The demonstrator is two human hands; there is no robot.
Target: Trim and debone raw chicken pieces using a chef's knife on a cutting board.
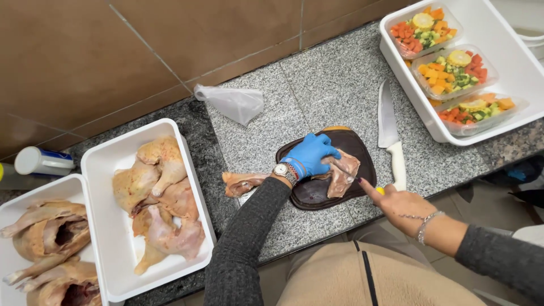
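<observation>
My left hand (310, 153), in a blue glove with a wristwatch, presses down on a raw chicken piece (343, 177) lying on a dark oval cutting board (309, 195). My right hand (403, 208), bare and wearing a bracelet, grips a thin knife (341, 168). A bit of its yellow handle shows, my index finger lies along it, and the blade tip rests on the meat beside the gloved fingers. Another raw chicken piece (241, 182) lies on the counter just left of the board, under my left forearm.
A large white-handled knife (390, 133) lies right of the board. At the left, one white tray (102, 164) holds chicken legs and another (34, 190) holds carcasses. At the top right a white tray (498, 39) has three tubs of diced vegetables. Behind lie a plastic bag (229, 102) and a bottle (41, 161).
</observation>
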